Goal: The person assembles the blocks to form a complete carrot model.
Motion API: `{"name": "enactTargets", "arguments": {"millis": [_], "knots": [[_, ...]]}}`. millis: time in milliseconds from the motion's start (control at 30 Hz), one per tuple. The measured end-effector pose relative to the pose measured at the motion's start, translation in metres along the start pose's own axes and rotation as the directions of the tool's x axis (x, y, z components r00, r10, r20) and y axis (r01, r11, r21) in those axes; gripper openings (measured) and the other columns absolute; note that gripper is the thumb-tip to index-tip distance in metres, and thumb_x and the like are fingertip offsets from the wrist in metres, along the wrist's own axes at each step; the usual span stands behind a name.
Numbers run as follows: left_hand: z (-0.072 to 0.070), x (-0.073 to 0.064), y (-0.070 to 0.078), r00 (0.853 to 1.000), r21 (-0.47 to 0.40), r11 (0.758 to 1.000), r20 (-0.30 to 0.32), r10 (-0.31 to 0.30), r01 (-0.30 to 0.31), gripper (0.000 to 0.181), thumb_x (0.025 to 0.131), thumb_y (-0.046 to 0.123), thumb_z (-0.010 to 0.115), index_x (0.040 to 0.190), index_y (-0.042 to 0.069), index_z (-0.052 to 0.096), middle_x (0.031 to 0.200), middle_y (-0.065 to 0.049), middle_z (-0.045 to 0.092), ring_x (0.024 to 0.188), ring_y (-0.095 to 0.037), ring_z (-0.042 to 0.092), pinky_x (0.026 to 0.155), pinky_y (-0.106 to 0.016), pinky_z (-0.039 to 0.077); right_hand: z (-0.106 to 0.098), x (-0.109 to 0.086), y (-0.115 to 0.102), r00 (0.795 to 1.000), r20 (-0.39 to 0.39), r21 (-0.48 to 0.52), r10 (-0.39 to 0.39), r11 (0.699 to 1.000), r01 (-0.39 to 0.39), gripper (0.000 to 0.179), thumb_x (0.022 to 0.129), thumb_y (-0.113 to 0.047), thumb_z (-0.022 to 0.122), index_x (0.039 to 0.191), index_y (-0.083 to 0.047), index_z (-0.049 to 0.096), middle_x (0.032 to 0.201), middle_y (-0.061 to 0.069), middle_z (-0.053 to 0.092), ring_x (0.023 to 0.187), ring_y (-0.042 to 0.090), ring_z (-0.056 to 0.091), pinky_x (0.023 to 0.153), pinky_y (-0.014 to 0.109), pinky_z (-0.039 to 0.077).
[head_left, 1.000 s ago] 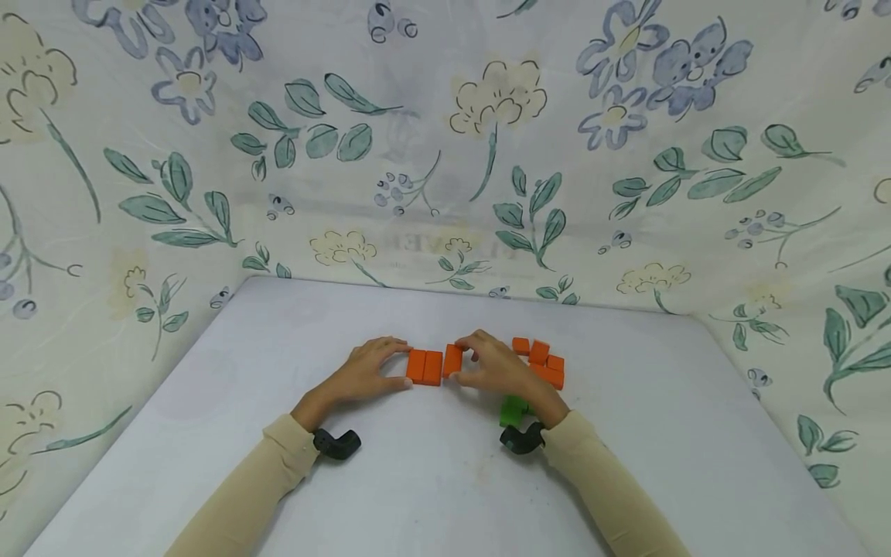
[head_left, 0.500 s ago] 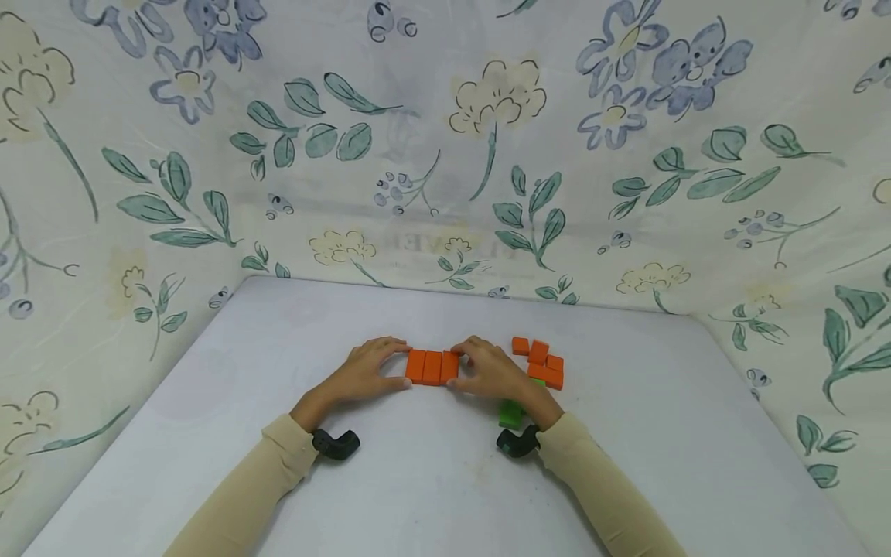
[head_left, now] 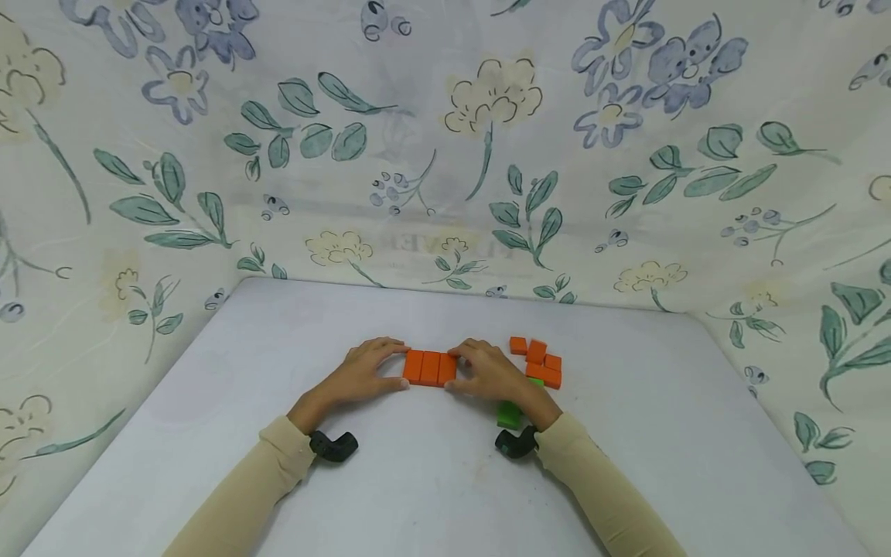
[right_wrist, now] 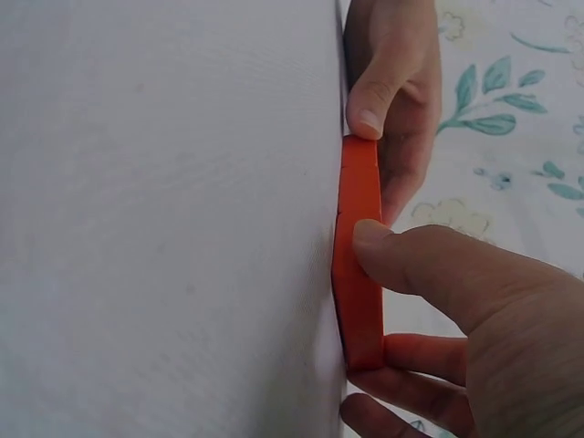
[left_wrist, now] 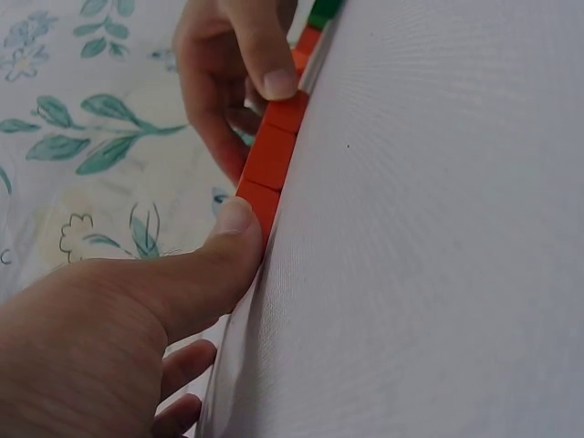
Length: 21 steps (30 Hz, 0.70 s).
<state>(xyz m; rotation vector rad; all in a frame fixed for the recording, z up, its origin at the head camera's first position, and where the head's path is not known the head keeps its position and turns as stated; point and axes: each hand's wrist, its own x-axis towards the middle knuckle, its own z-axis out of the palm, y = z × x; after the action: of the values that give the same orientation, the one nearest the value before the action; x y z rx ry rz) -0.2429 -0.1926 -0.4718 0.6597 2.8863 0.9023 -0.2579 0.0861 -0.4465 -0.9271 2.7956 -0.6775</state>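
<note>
Three orange rectangular blocks (head_left: 430, 369) lie flat on the white table, long sides together in a row. My left hand (head_left: 362, 373) holds the left end block, thumb at its near edge and fingers at its far edge. At the other end, my right hand (head_left: 493, 374) pinches the right block (head_left: 448, 370) the same way. In the left wrist view, the left thumb (left_wrist: 235, 219) presses the near face of its end block (left_wrist: 260, 205). The right wrist view has the right thumb (right_wrist: 374, 242) and fingers around the orange block (right_wrist: 360, 301).
To the right sits a loose group of several smaller and longer orange blocks (head_left: 543, 374). Green blocks (head_left: 510, 415) lie by the right wrist, partly hidden under it. Floral cloth (head_left: 445, 155) rises behind the white table (head_left: 418, 480).
The right hand has moved left with its orange block, closing the gap to the other two, so the three now sit side by side. The left hand stays in place.
</note>
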Motion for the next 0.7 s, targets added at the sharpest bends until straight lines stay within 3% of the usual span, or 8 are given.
{"name": "enactTargets", "arguments": {"millis": [700], "knots": [[0.0007, -0.0005, -0.0005, 0.999, 0.016, 0.999, -0.021, 0.030, -0.030, 0.063, 0.088, 0.042, 0.075, 0.141, 0.015, 0.056, 0.151, -0.012, 0.048, 0.143, -0.038, 0.038, 0.107, -0.060, 0.031, -0.0048, -0.0022, -0.0033, 0.998, 0.047, 0.048, 0.046, 0.998, -0.048, 0.059, 0.088, -0.038, 0.077, 0.138, -0.014, 0.058, 0.131, 0.006, 0.057, 0.114, 0.022, 0.052, 0.102, 0.045, 0.046]]}}
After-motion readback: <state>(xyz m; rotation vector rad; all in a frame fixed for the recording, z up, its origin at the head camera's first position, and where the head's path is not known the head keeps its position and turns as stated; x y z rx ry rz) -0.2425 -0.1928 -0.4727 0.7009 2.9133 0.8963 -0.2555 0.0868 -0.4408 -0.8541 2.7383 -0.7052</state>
